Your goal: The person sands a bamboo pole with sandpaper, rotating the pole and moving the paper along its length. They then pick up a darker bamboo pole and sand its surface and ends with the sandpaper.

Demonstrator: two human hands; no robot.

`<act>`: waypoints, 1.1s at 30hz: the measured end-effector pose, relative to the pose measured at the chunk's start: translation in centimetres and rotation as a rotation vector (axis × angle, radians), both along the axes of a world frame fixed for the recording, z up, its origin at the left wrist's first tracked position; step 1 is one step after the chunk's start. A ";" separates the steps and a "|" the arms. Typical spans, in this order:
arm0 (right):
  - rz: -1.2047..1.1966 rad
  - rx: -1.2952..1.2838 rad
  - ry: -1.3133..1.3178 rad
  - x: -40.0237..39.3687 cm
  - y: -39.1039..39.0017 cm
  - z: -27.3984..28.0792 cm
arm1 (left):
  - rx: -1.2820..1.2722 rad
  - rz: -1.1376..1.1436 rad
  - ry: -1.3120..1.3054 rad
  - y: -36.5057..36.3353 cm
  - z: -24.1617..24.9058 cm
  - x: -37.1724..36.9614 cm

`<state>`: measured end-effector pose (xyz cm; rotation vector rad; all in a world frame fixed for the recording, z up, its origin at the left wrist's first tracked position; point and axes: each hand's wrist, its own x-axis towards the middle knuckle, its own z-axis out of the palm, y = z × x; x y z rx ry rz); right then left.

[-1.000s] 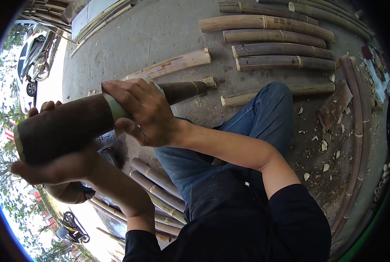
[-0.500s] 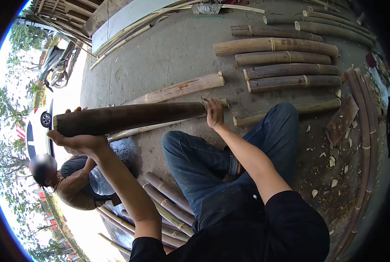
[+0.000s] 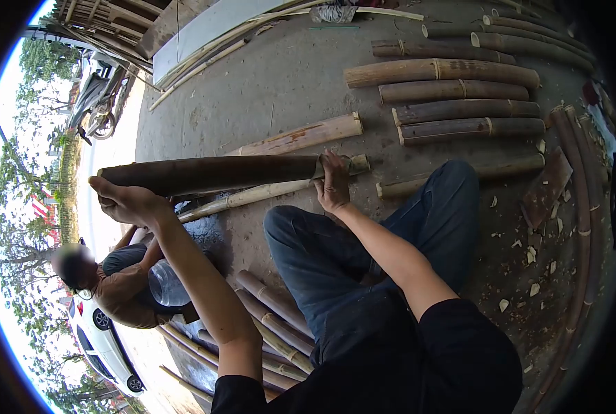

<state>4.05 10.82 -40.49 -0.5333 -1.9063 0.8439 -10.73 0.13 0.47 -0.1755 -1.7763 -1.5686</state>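
I hold a dark brown bamboo section (image 3: 218, 174) across in front of me, lifted above the floor. My left hand (image 3: 134, 205) grips its left end from below, with the fingers partly hidden. At the other end, my right hand (image 3: 334, 185) has its fingers around the rim. Under the held piece, a pale bamboo pole (image 3: 252, 196) lies on the ground, its tip showing beyond my right hand. Just past it lies a split-looking light bamboo length (image 3: 308, 136).
Several cut bamboo sections (image 3: 460, 91) lie in a row at upper right. More poles (image 3: 277, 324) rest by my left leg. A person (image 3: 125, 290) sits at left near a clear plastic container (image 3: 170, 283). Wood chips (image 3: 531, 255) and a flat board (image 3: 548, 188) lie at right.
The held bamboo has turned and levelled slightly, its left end shifting right. Fewer left fingers show over the top. Outside, the white car has moved down in the view.
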 end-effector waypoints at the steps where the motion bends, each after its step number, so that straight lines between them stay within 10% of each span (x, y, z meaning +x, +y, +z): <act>1: 0.004 0.001 0.000 0.1 0.6 -0.4 | 0.020 -0.037 -0.024 0.2 0.1 0.2; 10: 0.285 0.025 0.220 -3.9 -2.5 17.1 | 0.014 -0.031 -0.009 1.5 0.6 -0.3; 18: 0.169 -0.035 -0.071 1.2 2.8 -0.7 | 0.050 0.044 0.006 -0.3 -0.5 -2.3; 22: 0.097 -0.097 -0.027 0.1 1.4 0.5 | 0.039 0.070 0.033 -0.7 -1.0 -3.3; 27: 0.229 -0.034 0.145 -4.0 -3.5 16.0 | 0.029 -0.034 0.035 1.0 0.0 -0.3; 33: 0.068 -0.011 0.071 -1.6 0.4 5.2 | 0.057 0.011 0.029 -2.0 -1.6 -3.1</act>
